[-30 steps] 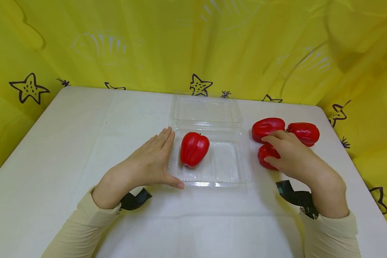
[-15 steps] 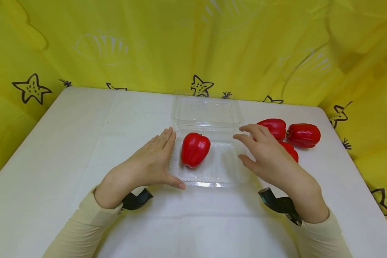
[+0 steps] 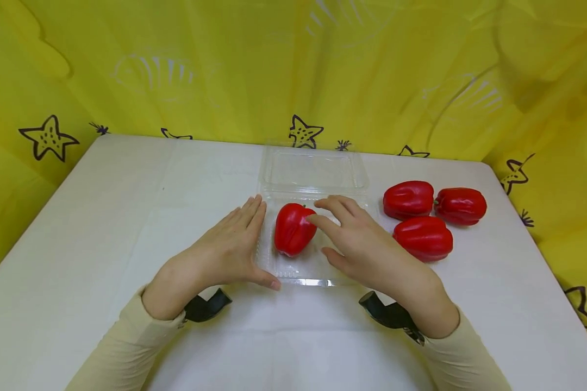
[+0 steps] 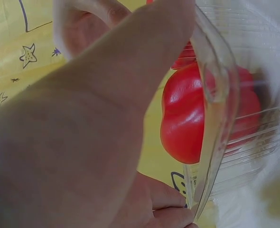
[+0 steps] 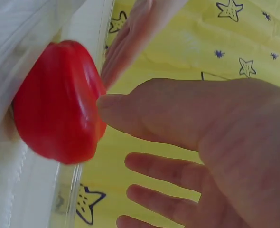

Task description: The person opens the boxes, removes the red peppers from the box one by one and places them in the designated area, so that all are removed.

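Note:
A clear plastic clamshell container (image 3: 315, 282) lies unfolded on the table, holding one red bell pepper (image 3: 293, 231) on the left of its base. Along the container's left wall rests my left hand (image 3: 230, 247), fingers straight and thumb spread at the front corner. My right hand (image 3: 359, 241) hovers over the base just right of this pepper, fingers spread and nothing in them. In the right wrist view, its thumb (image 5: 114, 107) overlaps the pepper's side. The left wrist view shows the pepper (image 4: 182, 114) behind the container wall, partly covered by my left hand.
Three more red bell peppers lie grouped on the table at the right: a back one (image 3: 408, 200), a far-right one (image 3: 461, 206) and a near one (image 3: 424, 239). The container's lid (image 3: 315, 168) lies folded back toward the yellow curtain (image 3: 249, 70) behind the table.
My right hand has moved left, away from the near pepper in the right-hand group and over the container. All the peppers and my left hand have stayed in place.

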The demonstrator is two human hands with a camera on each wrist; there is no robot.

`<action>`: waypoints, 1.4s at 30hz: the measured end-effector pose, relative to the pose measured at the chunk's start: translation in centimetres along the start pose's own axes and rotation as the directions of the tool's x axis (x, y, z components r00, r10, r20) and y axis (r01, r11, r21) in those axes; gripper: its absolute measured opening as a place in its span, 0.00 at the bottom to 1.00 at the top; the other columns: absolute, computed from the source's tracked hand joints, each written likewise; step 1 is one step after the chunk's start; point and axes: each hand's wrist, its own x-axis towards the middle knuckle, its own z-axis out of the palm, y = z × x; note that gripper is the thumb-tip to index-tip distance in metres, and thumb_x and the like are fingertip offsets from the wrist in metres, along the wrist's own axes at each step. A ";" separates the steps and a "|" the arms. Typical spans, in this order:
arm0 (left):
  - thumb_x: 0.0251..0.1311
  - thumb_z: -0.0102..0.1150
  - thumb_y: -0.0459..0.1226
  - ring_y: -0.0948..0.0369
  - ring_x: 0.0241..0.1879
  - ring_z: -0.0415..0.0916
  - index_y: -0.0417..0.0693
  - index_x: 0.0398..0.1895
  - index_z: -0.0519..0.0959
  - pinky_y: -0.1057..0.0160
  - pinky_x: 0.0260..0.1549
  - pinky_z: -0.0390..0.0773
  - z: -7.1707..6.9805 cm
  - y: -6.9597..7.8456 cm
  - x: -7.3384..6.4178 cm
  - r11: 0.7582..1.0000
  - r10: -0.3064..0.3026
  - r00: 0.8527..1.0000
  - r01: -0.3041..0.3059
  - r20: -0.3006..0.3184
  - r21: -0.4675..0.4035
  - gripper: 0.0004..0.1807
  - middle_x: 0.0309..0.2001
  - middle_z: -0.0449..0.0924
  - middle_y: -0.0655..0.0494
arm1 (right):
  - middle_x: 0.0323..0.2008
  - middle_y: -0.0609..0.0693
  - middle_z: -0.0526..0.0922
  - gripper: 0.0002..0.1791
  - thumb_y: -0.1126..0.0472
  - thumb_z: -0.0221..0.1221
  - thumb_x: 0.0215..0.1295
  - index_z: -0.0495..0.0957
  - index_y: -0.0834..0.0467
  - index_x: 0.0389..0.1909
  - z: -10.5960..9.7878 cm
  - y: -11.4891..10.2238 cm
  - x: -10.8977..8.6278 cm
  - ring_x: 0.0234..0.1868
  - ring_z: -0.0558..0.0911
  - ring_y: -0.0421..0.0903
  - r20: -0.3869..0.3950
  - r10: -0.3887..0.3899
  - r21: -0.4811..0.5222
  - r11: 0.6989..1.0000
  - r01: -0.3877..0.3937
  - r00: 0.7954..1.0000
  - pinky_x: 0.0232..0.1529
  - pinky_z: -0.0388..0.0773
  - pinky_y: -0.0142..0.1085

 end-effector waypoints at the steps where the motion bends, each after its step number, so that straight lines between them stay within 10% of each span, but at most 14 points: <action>1: 0.37 0.72 0.69 0.46 0.80 0.36 0.34 0.78 0.42 0.47 0.77 0.47 0.0 0.0 0.0 1.000 0.004 1.000 -0.004 -0.002 0.000 0.76 0.80 0.38 0.40 | 0.66 0.57 0.71 0.31 0.62 0.72 0.54 0.76 0.57 0.61 0.1 -0.3 0.2 0.69 0.67 0.57 0.006 -0.009 0.001 1.000 0.009 1.000 0.61 0.78 0.50; 24: 0.37 0.70 0.71 0.46 0.80 0.35 0.32 0.78 0.42 0.47 0.78 0.46 0.0 0.0 -0.1 0.999 0.028 1.000 -0.028 -0.009 0.024 0.77 0.80 0.36 0.38 | 0.70 0.53 0.67 0.34 0.70 0.64 0.57 0.71 0.53 0.67 3.7 -0.3 2.1 0.72 0.63 0.56 0.011 -0.129 0.017 0.992 0.129 0.992 0.68 0.72 0.47; 42: 0.34 0.71 0.71 0.47 0.80 0.35 0.32 0.78 0.42 0.48 0.78 0.46 0.1 -0.1 -0.1 1.000 0.017 1.000 -0.017 -0.018 0.012 0.78 0.80 0.36 0.39 | 0.59 0.54 0.75 0.35 0.54 0.75 0.49 0.76 0.56 0.60 3.1 0.4 1.4 0.63 0.71 0.54 0.143 0.045 -0.042 0.998 -0.039 0.989 0.61 0.78 0.47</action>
